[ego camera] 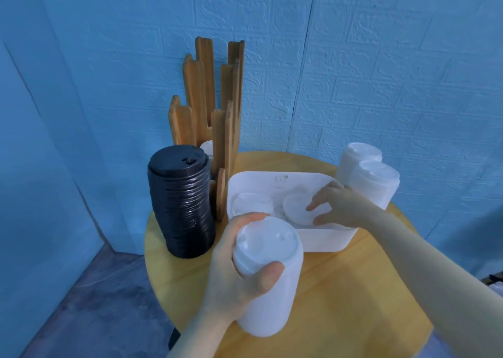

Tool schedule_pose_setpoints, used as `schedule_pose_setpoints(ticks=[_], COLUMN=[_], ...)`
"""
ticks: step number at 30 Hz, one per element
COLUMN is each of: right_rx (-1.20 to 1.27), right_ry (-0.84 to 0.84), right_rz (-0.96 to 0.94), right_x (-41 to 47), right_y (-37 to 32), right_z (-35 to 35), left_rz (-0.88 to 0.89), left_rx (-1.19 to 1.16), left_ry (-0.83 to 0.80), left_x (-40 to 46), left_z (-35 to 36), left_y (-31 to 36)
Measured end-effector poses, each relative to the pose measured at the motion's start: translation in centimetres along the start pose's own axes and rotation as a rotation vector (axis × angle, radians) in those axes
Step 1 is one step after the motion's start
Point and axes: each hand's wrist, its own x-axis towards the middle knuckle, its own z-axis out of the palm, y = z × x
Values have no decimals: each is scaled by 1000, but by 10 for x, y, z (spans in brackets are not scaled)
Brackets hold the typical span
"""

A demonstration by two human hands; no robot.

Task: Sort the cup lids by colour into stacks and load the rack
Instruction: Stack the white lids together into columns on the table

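Beside black stack [185, 208], white lids [268, 270]

One round table [340, 303], one wooden rack [215, 107], one white bin [324, 238]. One stack of black lids [182, 208]. Three white stacks outside the rack: one [268, 278] held in the left hand [239, 270], two [367, 178] standing behind the bin; the top of one more [207, 147] shows inside the rack. At least two loose white lids [298, 208] lie in the bin, where the right hand [334, 208] reaches; an exact count there cannot be told
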Motion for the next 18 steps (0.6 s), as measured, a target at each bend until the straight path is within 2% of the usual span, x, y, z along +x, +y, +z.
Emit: schedule_pose_setpoints(ticks=[2,5,11,13,16,18], right_rx=[-100,-195,-100,-23,248,402], right_ry=[-12,95,192,167,142,227], right_rz=[-43,-101,-92,-70,8,63], right_x=[4,4,2,2,0,-1], right_y=[-1,-2,4,3,1,1], right_z=[2,5,10,9,5,2], left_rz=[-1,-3,-6,-1,-3,-16], left_rx=[-7,-7,5,13,10,0], left_ry=[4,6,2,-5,-14,-17], left_x=[0,-1,0,0,0,0], left_z=[0,0,-1,-2,-2,-2], left_y=[1,-1,-4,-5,-5,-4])
